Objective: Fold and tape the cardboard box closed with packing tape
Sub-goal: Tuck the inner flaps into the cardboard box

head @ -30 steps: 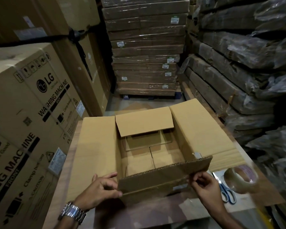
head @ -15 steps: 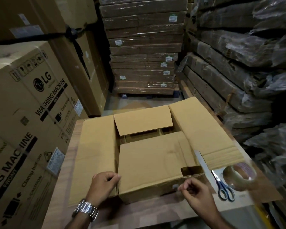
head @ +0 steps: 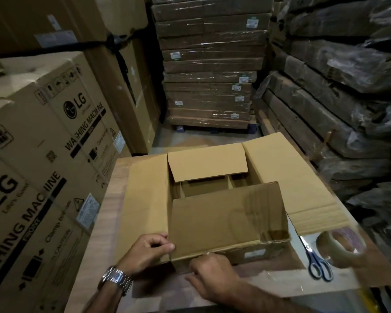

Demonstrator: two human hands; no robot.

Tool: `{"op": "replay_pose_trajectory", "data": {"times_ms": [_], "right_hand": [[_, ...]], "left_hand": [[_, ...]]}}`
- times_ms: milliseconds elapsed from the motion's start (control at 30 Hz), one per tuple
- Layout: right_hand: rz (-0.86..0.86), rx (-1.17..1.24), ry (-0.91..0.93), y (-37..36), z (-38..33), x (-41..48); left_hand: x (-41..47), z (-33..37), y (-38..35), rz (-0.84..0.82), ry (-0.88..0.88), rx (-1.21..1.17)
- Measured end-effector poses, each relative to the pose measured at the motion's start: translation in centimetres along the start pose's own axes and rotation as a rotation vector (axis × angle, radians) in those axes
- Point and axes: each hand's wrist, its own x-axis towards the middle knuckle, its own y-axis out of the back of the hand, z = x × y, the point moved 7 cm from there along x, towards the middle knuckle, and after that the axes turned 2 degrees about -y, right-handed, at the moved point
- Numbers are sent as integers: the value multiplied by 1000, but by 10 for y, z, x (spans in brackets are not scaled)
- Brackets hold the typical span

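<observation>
**Cardboard box: end flaps in, side flaps and tape to come**

Cardboard box sits on the wooden counter, front wall toward the person. Its near flap is folded over the opening and lies about flat, with a ragged notch at its right near corner. Its far flap tips inward too. A gap between the two shows the box floor. Its left flap and right flap lie splayed outward, not yet folded.

Left grip: thumb and fingers pinch the near flap at its left corner, by the crease. A wristwatch is on that wrist.

Right grip: back of hand to camera, fingers curled against the front wall just under the crease. Cannot tell whether it holds anything or only presses.

Progress, as judged: early. Both end flaps look in. The two side flaps must come over them, then the seam gets taped. No tape seen on the top.

Roll of packing tape rests at the right of the counter, untouched. Blue-handled scissors lie just beside it, near the right flap's edge.

Around:
- LG washing machine cartons at left
- pallet of film-wrapped flat cartons behind
- film-wrapped bundles at right
</observation>
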Motion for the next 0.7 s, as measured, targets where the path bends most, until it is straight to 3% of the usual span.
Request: {"op": "replay_pose_trajectory", "data": {"times_ms": [167, 700], "right_hand": [[41, -241, -135, 8, -24, 32], [140, -194, -252, 10, -22, 32]], "left_hand": [[4, -1, -5, -41, -21, 59], [11, -11, -7, -56, -92, 65]]}}
